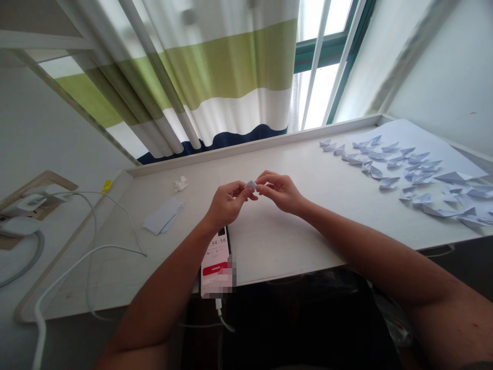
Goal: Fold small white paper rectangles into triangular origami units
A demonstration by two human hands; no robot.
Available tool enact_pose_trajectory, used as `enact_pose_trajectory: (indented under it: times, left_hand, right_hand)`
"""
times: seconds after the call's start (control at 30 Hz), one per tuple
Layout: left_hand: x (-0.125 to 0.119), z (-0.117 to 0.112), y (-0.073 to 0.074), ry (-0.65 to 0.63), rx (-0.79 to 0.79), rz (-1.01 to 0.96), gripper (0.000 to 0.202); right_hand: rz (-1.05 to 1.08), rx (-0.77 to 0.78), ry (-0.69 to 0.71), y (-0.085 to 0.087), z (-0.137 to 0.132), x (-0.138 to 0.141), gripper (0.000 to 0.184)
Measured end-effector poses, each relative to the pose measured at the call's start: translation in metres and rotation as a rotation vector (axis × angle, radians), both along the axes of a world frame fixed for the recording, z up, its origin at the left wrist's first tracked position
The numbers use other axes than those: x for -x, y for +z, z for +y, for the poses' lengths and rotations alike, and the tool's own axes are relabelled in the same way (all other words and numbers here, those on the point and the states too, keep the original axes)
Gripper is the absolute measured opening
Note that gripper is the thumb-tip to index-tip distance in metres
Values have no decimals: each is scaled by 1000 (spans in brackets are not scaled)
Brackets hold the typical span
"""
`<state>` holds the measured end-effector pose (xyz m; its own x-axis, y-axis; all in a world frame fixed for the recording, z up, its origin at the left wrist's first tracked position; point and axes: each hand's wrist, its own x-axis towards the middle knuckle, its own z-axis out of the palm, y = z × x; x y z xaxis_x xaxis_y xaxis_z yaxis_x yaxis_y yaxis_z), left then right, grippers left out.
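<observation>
Above the middle of the desk, a small folded piece of white paper point(250, 185) is pinched between the thumb and fingers of my left hand point(230, 200). My right hand point(280, 192) meets it from the other side, its thumb and fingertips closed at the paper's right edge. Many folded white paper boats point(389, 182) stand in rows on the right part of the desk. A small stack of white paper sheets point(164, 216) lies on the left, with a crumpled bit of white paper point(180, 184) behind it.
A phone point(215, 267) with a charging cable lies at the desk's front edge under my left forearm. White cables point(115, 249) loop over the left side from plugs point(36, 200). Larger white paper point(408, 136) lies at the back right. A raised rim point(215, 154) borders the desk point(292, 236).
</observation>
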<state>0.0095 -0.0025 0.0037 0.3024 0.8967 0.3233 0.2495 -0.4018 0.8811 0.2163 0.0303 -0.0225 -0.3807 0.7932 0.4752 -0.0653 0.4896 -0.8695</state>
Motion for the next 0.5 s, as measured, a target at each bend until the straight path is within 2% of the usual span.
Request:
enact_pose_trajectory:
  times: [0.13, 0.3, 0.5]
  left_hand:
    - [4, 2, 1, -20, 7, -5, 37]
    - [7, 4, 0, -107, 81, -9, 41]
    - [3, 5, -3, 3, 63, 19, 40]
  right_hand:
    - [7, -3, 16, 1, -3, 1, 37]
    - [67, 54, 91, 1, -1, 3, 44]
    - [26, 87, 51, 0, 3, 1, 48]
